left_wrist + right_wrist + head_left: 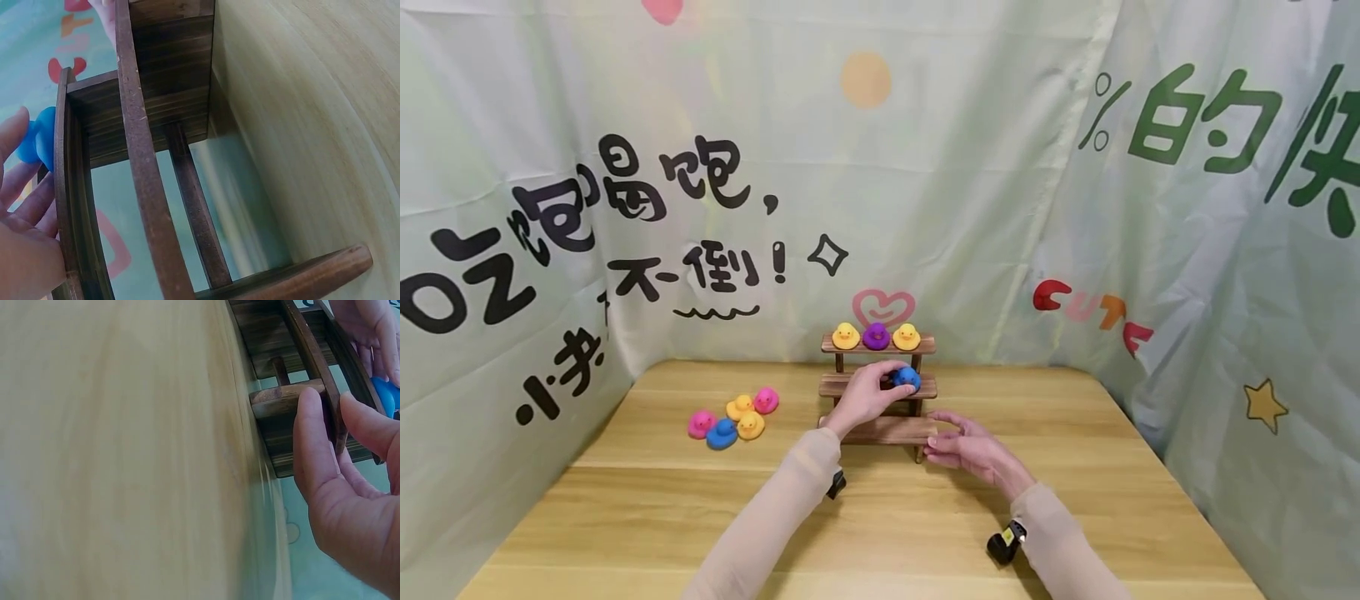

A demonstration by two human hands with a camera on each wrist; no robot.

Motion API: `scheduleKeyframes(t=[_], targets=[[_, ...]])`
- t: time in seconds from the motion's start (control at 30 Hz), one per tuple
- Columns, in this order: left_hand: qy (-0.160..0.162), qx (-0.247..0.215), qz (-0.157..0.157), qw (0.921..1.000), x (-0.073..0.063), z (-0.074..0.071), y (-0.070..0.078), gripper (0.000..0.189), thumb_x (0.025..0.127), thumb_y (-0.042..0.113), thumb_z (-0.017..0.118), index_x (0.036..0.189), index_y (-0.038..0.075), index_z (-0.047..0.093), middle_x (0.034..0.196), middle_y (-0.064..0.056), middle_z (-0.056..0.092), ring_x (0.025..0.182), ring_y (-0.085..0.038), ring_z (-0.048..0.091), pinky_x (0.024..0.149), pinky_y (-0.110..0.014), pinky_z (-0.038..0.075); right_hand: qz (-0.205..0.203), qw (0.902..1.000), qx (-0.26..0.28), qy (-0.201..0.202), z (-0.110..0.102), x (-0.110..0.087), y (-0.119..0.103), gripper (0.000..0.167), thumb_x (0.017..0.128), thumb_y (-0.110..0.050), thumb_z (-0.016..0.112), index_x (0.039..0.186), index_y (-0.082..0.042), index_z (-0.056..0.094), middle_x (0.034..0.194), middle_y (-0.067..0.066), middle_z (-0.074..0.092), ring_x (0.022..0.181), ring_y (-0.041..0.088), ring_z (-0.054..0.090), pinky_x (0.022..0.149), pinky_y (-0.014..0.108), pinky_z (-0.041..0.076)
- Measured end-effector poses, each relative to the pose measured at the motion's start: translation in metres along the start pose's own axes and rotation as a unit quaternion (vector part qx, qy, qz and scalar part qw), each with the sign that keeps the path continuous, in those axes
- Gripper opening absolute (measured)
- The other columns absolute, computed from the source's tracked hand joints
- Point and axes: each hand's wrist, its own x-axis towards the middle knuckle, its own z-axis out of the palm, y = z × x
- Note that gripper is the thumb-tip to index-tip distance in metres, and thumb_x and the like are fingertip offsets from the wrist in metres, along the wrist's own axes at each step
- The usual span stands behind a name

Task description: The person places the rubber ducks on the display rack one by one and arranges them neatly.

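A three-step wooden display stand (880,430) stands at the back of the table. On its middle step, near the right end, is a blue rubber duck (907,380), which my left hand (867,395) pinches between thumb and fingers. The left wrist view shows the blue duck (44,139) at the step's edge. My right hand (972,452) holds the right end of the lowest step; in the right wrist view its thumb and fingers (315,440) lie on either side of the board. Two yellow ducks (846,336) flank a purple duck (876,336) on the top step.
Several rubber ducks lie grouped on the table left of the stand: pink ducks (702,424), yellow ducks (750,426) and a blue one (722,433). A printed cloth curtain (955,208) hangs behind the table and along both sides.
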Motion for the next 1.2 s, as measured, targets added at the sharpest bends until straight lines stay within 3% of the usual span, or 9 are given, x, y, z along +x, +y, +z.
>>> scheduleKeyframes(t=[0.53,0.9,1.2], targets=[[-0.004,-0.003,0.001,1.0000,-0.002,0.001,0.000,0.042,0.092,0.040,0.068,0.128,0.020,0.063,0.124,0.000,0.067,0.113,-0.019,0.063,0.097,-0.040,0.051,-0.002,1.0000,0.002,0.001,0.000,-0.001,0.002,0.070,0.096,0.000,0.058,0.153,0.001,0.018,0.100,0.010,0.062,0.096,0.021,0.068,0.090,0.033,0.056],[-0.007,-0.020,0.006,0.9998,-0.008,-0.004,-0.003,0.061,0.084,0.030,0.079,0.139,0.018,0.055,0.132,-0.004,0.063,0.115,-0.021,0.062,0.098,-0.039,0.051,0.000,1.0000,0.007,-0.005,0.001,0.000,0.002,0.070,0.095,0.001,0.059,0.153,0.000,0.019,0.101,0.011,0.062,0.096,0.022,0.068,0.090,0.034,0.056],[0.040,-0.075,0.007,0.9963,-0.013,-0.013,-0.011,0.048,0.085,0.019,0.078,0.129,0.012,0.062,0.121,-0.006,0.067,0.104,-0.021,0.067,0.091,-0.033,0.055,-0.002,1.0000,0.002,-0.004,0.002,0.000,0.000,0.069,0.095,0.002,0.058,0.152,0.000,0.019,0.100,0.010,0.062,0.094,0.021,0.068,0.092,0.036,0.055]])
